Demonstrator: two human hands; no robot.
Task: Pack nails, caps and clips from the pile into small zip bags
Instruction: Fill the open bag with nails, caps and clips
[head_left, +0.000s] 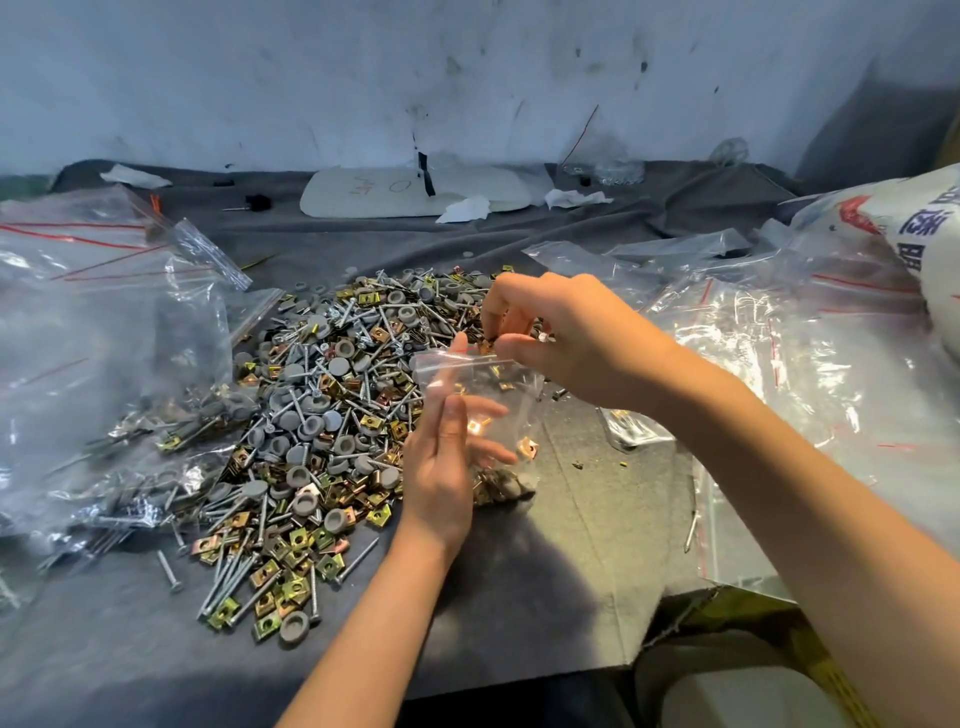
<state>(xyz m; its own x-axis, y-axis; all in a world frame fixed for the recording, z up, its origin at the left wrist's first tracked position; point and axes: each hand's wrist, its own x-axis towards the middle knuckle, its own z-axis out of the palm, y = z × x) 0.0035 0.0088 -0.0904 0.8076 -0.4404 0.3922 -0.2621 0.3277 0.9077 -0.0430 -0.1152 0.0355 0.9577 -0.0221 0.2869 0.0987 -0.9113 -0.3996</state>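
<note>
Clear zip bag (511, 400) veils left hand's (441, 478) fingers.

Blurred clips (476, 427) inside zip bag (514, 405)

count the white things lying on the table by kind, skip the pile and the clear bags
crumpled paper scraps: 3
flat board with red writing: 1
printed sack at the right edge: 1
total: 5
</note>
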